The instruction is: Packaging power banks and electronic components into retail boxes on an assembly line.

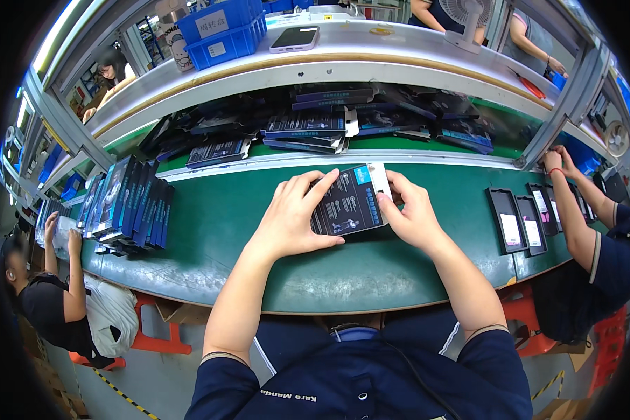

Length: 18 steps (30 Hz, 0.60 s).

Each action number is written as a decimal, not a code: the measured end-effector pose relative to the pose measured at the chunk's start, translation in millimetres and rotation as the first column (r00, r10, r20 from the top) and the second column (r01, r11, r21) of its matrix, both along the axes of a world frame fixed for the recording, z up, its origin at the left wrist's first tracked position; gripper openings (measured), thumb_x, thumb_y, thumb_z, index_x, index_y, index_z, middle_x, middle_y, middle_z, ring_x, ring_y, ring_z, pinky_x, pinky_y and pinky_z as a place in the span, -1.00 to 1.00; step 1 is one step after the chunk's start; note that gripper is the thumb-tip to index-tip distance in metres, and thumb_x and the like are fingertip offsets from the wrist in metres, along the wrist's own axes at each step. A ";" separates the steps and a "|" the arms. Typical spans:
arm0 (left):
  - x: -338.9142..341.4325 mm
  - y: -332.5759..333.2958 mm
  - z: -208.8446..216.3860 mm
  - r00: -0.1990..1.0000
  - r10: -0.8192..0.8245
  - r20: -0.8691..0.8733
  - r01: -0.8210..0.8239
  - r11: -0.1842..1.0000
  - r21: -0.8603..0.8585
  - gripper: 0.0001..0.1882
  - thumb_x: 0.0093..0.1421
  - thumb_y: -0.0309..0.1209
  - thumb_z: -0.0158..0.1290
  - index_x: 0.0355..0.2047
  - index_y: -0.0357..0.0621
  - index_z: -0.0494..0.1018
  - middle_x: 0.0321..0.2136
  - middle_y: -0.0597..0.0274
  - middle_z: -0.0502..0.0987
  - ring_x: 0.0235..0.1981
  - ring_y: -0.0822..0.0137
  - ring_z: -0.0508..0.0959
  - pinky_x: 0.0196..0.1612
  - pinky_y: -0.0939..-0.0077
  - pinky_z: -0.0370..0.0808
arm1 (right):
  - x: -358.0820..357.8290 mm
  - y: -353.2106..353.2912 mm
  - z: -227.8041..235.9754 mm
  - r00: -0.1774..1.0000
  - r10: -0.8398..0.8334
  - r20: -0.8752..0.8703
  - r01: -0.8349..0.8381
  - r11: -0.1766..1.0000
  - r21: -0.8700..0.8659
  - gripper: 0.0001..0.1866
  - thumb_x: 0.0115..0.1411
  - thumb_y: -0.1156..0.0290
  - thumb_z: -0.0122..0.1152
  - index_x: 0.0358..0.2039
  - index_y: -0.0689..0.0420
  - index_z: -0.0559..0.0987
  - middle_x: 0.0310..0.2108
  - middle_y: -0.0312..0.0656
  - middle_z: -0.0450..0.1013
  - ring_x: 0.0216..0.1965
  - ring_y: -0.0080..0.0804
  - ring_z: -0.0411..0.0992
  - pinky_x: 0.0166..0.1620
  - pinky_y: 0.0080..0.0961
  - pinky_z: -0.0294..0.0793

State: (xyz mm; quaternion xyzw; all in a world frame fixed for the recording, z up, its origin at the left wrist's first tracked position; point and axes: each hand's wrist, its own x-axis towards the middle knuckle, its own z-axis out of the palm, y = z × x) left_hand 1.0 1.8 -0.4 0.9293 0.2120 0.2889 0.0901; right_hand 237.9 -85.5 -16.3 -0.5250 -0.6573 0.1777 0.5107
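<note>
A flat dark cardboard box (pixel 346 203) with blue and white print is held over the middle of the green table. My left hand (pixel 297 213) grips its left side, thumb along the near edge and fingers over the top. My right hand (pixel 411 210) is at the box's right end, thumb and fingers around a white end flap (pixel 379 180) that stands out from the box. Whether anything is inside the box cannot be seen.
Stacked dark boxes (pixel 129 203) stand at the left. More boxes (pixel 308 126) lie beneath the shelf (pixel 427 66), which holds blue bins (pixel 224 35) and a phone (pixel 295 40). Black trays (pixel 509 222) lie at the right near a co-worker's arms (pixel 574 203). Another person sits at the left.
</note>
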 end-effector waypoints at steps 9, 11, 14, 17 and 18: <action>-1.3 -3.2 1.5 0.999 -0.025 -0.048 0.023 0.999 -0.038 0.12 -0.26 -0.09 0.45 0.34 -0.08 0.21 0.10 0.00 0.36 0.12 0.01 0.39 0.19 0.16 0.30 | 3.2 4.5 -8.6 0.983 0.004 -0.185 -0.021 0.996 -0.088 -0.65 0.17 0.53 0.08 -0.03 0.38 0.45 -0.27 -0.05 0.58 -0.28 -0.44 0.53 -0.16 -0.47 0.52; 0.3 -3.4 0.8 0.997 -0.023 -0.068 0.020 0.999 -0.042 0.13 -0.26 -0.09 0.45 0.34 -0.07 0.20 0.12 0.00 0.35 0.13 0.01 0.38 0.19 0.17 0.29 | 2.8 7.4 -14.8 0.970 -0.021 -0.243 -0.007 0.994 -0.114 -0.65 0.14 0.53 0.06 -0.06 0.39 0.46 -0.26 -0.03 0.58 -0.26 -0.43 0.53 -0.14 -0.44 0.52; -1.2 -3.9 0.2 0.996 -0.021 -0.088 0.017 0.999 -0.048 0.13 -0.26 -0.09 0.45 0.35 -0.07 0.20 0.13 0.00 0.34 0.13 0.01 0.38 0.20 0.17 0.28 | 2.1 9.2 -19.0 0.971 -0.016 -0.238 -0.012 0.993 -0.113 -0.65 0.12 0.51 0.06 -0.08 0.40 0.46 -0.27 0.00 0.58 -0.30 -0.40 0.54 -0.16 -0.44 0.53; -0.5 -4.8 2.4 0.995 -0.026 -0.093 0.020 0.998 -0.060 0.13 -0.26 -0.09 0.44 0.34 -0.06 0.20 0.15 0.02 0.33 0.14 0.02 0.37 0.21 0.17 0.27 | 4.5 6.3 -13.2 0.981 -0.014 -0.193 -0.022 0.984 -0.178 -0.67 0.16 0.54 0.05 -0.06 0.37 0.45 -0.22 -0.04 0.57 -0.22 -0.45 0.53 -0.10 -0.47 0.52; -1.1 -6.4 3.7 0.995 -0.030 -0.096 0.023 0.998 -0.066 0.12 -0.26 -0.09 0.44 0.34 -0.07 0.20 0.16 0.02 0.33 0.15 0.02 0.36 0.22 0.17 0.26 | 4.7 4.1 -11.7 0.983 -0.013 -0.183 -0.026 0.977 -0.210 -0.68 0.18 0.56 0.05 -0.05 0.36 0.44 -0.19 -0.07 0.56 -0.18 -0.47 0.53 -0.06 -0.49 0.52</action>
